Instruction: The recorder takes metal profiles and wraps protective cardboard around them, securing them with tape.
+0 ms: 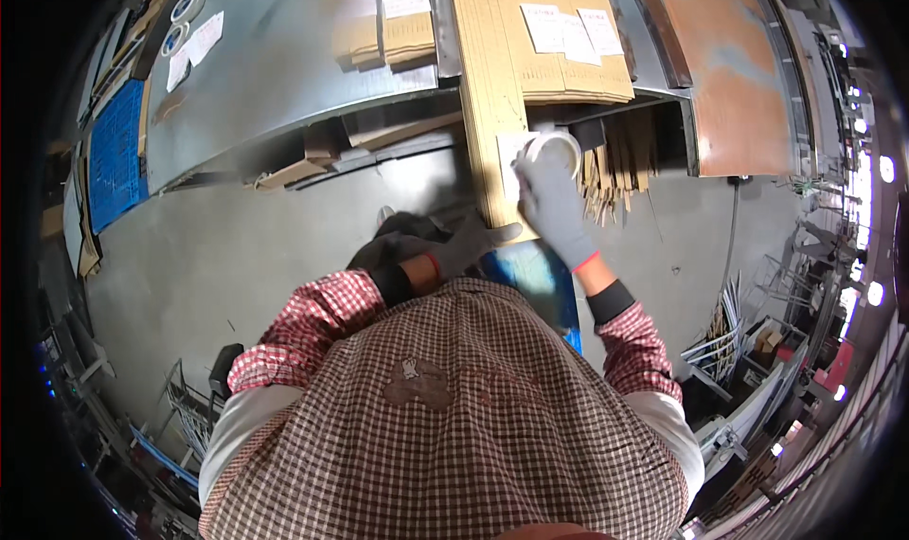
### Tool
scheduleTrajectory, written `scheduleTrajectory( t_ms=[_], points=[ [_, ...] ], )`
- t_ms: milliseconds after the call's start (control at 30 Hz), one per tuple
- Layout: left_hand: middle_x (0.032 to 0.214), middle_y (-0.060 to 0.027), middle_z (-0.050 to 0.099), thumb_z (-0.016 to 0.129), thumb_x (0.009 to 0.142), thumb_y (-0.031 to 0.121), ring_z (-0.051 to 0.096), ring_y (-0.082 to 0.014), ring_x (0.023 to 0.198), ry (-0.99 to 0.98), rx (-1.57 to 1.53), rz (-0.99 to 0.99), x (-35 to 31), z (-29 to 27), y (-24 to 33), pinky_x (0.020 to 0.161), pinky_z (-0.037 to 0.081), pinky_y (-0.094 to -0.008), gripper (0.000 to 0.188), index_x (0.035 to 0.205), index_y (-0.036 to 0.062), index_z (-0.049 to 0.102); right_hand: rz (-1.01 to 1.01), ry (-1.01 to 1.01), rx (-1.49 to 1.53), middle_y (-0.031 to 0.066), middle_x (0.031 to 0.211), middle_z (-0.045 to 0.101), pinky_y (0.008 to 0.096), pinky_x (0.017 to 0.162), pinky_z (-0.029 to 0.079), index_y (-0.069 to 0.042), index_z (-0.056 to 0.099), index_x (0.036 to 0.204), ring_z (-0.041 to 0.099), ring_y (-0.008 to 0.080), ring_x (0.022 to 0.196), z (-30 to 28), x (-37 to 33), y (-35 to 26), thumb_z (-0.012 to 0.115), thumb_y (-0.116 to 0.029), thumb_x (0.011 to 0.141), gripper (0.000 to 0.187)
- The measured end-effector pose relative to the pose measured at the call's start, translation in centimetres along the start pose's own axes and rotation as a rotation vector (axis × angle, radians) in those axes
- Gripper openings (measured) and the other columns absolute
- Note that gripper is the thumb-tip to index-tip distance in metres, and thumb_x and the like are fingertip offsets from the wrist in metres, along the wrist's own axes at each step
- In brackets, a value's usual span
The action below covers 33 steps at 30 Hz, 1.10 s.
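A long, narrow stack of flat brown cardboard (488,85) runs from the table toward my body, its near end past the table edge. My left hand (464,246), in a grey glove, is closed around the near left corner of the cardboard, thumb and fingers on either side. My right hand (554,204), gloved the same way, grips a white roll of tape (557,150) over the cardboard's right edge. A white paper label (511,161) lies on the cardboard just left of the roll, partly covered by my right fingers.
Bundled cardboard with papers (578,76) sits right of the strip. More cardboard (407,38) lies on the metal table (275,66). Cardboard strips (620,166) hang under the table. A blue crate (118,156) stands far left; a brown-topped table (734,85), right.
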<state>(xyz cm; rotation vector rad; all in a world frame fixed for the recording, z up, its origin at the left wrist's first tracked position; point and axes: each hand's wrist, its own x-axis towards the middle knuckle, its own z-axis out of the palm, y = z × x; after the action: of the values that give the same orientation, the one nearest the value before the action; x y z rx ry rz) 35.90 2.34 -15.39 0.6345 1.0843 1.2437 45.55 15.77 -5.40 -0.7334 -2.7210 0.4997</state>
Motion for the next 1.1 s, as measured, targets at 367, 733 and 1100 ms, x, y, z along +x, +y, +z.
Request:
scheduleTrajectory(
  t_ms=[367, 733, 1100],
  points=[
    [0.09, -0.0177, 0.067, 0.067, 0.083, 0.039, 0.068, -0.0273, 0.083, 0.005, 0.977, -0.007, -4.3, -3.4, 17.3, 0.071, 0.052, -0.0358, 0.051, 0.116, 0.0014, 0.057, -0.16, -0.317, 0.448, 0.0148, 0.102, 0.066, 0.0414, 0.102, 0.039, -0.002, 0.061, 0.117, 0.061, 0.0337, 0.097, -6.1, 0.6, -4.3, 0.059, -0.008, 0.076, 0.042],
    [0.074, -0.0006, 0.054, 0.056, 0.071, -0.005, 0.051, -0.0096, 0.063, 0.055, 0.585, -0.022, 2.9, -15.3, 5.9, 0.054, 0.044, -0.0238, 0.06, 0.131, -0.0033, 0.052, 0.215, -0.469, 0.143, 0.0065, 0.08, 0.068, 0.0308, 0.071, 0.049, -0.002, 0.068, 0.083, 0.06, 0.0193, 0.078, -1.2, 1.9, 10.7, 0.058, -0.015, 0.08, 0.016],
    [0.111, -0.0032, 0.063, 0.064, 0.085, 0.025, 0.059, -0.0193, 0.101, -0.373, 0.511, -0.002, 14.1, -11.1, -1.3, 0.088, 0.049, -0.0367, 0.04, 0.118, 0.0035, 0.059, 0.86, 0.083, 0.419, 0.0164, 0.111, 0.06, 0.0429, 0.087, 0.046, 0.001, 0.054, 0.118, 0.058, 0.0307, 0.105, 10.3, -0.8, 1.8, 0.056, -0.021, 0.083, 0.042]
  ],
)
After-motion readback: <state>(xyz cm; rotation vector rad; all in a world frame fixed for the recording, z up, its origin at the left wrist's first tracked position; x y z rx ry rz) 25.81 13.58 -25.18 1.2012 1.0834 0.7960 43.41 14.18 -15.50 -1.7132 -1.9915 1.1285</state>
